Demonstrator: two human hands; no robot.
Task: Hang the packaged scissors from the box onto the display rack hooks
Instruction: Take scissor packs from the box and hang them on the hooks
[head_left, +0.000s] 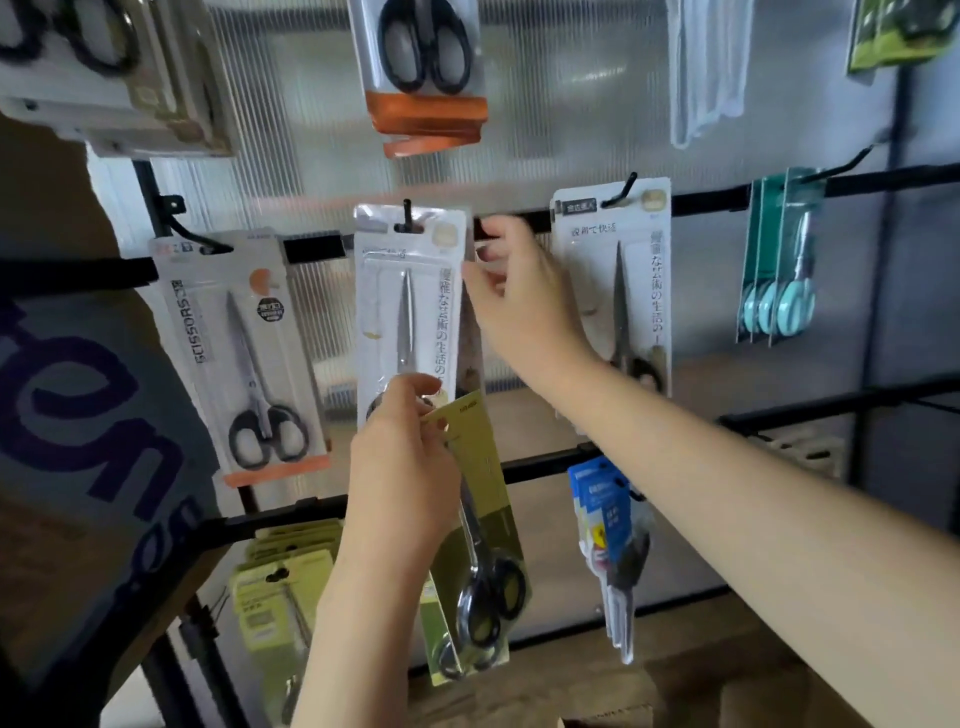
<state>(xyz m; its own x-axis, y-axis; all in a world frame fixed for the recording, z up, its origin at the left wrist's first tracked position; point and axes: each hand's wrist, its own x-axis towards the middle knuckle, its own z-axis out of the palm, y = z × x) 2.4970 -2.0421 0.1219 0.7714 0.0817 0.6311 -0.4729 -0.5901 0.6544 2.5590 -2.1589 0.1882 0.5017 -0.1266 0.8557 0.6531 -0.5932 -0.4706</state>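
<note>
A white packaged pair of scissors (408, 306) hangs on a black hook (408, 213) of the display rack (727, 195). My right hand (519, 296) pinches the pack's right edge near the top. My left hand (400, 467) grips yellow-green packaged scissors (480, 561) by their top, just below and in front of the white pack; they hang down tilted. A second white pack (618, 291) hangs on the hook to the right.
More packs hang around: an orange-trimmed one (249, 358) at left, teal ones (779, 265) at right, blue ones (610, 519) and yellow-green ones (280, 587) on the lower bar. A cardboard box (67, 415) fills the left side. Another orange-trimmed pack (426, 73) hangs above.
</note>
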